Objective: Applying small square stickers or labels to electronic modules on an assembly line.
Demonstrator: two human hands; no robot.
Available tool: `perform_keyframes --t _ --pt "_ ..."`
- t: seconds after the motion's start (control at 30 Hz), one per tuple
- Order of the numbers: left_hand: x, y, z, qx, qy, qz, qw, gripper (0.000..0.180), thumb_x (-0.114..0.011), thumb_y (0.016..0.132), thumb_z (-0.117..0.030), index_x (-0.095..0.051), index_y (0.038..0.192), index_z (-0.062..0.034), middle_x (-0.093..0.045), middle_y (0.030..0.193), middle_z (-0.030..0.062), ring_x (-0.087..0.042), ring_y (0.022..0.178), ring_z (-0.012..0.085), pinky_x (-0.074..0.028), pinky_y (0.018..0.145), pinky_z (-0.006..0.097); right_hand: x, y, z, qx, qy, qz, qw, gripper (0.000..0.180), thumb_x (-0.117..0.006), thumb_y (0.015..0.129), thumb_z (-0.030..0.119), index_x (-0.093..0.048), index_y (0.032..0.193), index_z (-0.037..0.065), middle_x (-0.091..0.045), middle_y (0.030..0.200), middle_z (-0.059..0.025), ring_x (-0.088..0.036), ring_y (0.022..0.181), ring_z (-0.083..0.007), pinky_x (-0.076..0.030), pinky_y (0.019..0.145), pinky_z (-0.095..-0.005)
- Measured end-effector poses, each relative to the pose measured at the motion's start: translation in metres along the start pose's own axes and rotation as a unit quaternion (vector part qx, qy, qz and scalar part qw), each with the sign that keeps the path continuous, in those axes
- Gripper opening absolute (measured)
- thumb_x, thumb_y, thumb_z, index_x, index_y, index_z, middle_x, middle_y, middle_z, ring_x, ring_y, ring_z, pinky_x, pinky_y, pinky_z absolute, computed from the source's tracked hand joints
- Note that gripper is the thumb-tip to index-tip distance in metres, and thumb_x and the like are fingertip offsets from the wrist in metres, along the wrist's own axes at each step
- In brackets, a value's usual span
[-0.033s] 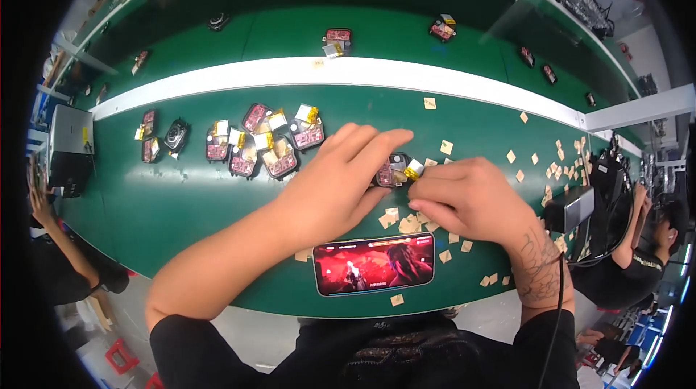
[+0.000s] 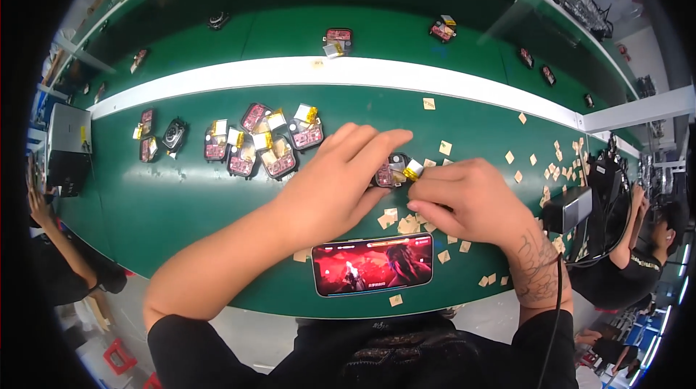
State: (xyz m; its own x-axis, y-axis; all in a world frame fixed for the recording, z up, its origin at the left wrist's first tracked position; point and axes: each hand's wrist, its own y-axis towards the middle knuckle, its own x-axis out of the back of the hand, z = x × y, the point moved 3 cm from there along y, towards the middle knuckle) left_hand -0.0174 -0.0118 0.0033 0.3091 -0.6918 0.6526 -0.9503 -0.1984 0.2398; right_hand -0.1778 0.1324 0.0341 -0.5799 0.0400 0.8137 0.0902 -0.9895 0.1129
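Fingers [image 2: 377, 144] unmoved on circuit board [image 2: 388, 171]

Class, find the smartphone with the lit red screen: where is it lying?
In the head view the smartphone lies flat at the green table's near edge, centre, just below the left hand and right hand.

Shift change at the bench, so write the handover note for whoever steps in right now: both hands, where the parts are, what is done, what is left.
Left hand: flat over a small dark module on the green table, fingers steadying it.
Right hand: fingertips pinching at the yellow-and-silver cell on that module.
Pile of similar modules with cells sits to the left; a few more farther left.
Tan paper scraps are scattered under and right of the hands.
A phone, screen lit, lies at the near edge.
Done: cannot tell which modules are finished.
Left: the module in hand is not yet set aside.
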Motion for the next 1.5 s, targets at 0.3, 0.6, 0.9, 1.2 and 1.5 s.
perform_keyframes --t 0.3,0.6,0.9,1.2,1.5 --pt "0.0 0.002 0.001 -0.01 -0.01 -0.008 1.0 0.078 -0.082 0.083 0.001 -0.051 0.154 -0.0067 -0.061 0.124 0.0145 -0.057 0.112 0.0378 -0.052 0.097 0.047 0.002 0.001 0.002 -0.001 -0.053 -0.016 0.998 0.019 -0.076 0.092 0.013 -0.072 0.11 0.009 -0.059 0.091 -0.0064 -0.068 0.074 -0.0311 -0.055 0.063 -0.0428" --pt "-0.001 0.001 -0.004 0.006 -0.014 -0.011 1.0 0.073 -0.083 0.083 0.001 -0.054 0.149 -0.0052 -0.062 0.125 0.0159 -0.059 0.11 0.0384 -0.052 0.096 0.047 0.0 0.001 0.015 -0.003 -0.182 -0.051 0.982 0.032 -0.072 0.08 -0.002 -0.073 0.111 0.006 -0.06 0.092 -0.0068 -0.069 0.082 -0.03 -0.057 0.068 -0.0422" --pt "0.001 -0.002 -0.008 0.021 -0.02 -0.008 1.0 0.067 -0.084 0.083 0.001 -0.056 0.144 -0.0038 -0.063 0.12 0.0159 -0.06 0.108 0.0379 -0.053 0.093 0.046 -0.008 -0.001 -0.005 -0.056 -0.039 -0.064 0.996 0.021 -0.075 0.091 0.005 -0.068 0.111 0.005 -0.065 0.094 -0.0054 -0.071 0.082 -0.0243 -0.057 0.066 -0.0349" --pt "0.001 -0.003 -0.001 -0.059 0.03 -0.021 0.998 0.049 -0.087 0.081 -0.004 -0.07 0.126 -0.006 -0.069 0.119 0.0127 -0.066 0.105 0.035 -0.058 0.089 0.045 -0.002 0.007 -0.01 -0.094 0.118 -0.092 0.984 0.018 -0.074 0.094 -0.003 -0.07 0.11 0.003 -0.065 0.094 -0.0101 -0.07 0.082 -0.0233 -0.055 0.07 -0.0329" --pt "-0.002 -0.005 -0.005 -0.113 0.153 -0.014 0.982 0.034 -0.087 0.081 -0.01 -0.077 0.114 -0.0082 -0.071 0.118 0.0113 -0.07 0.104 0.0296 -0.061 0.087 0.04 -0.007 0.001 -0.021 -0.109 0.193 -0.091 0.971 0.017 -0.072 0.095 -0.009 -0.069 0.111 -0.002 -0.064 0.093 -0.0044 -0.057 0.074 -0.0084 -0.044 0.064 -0.0247"
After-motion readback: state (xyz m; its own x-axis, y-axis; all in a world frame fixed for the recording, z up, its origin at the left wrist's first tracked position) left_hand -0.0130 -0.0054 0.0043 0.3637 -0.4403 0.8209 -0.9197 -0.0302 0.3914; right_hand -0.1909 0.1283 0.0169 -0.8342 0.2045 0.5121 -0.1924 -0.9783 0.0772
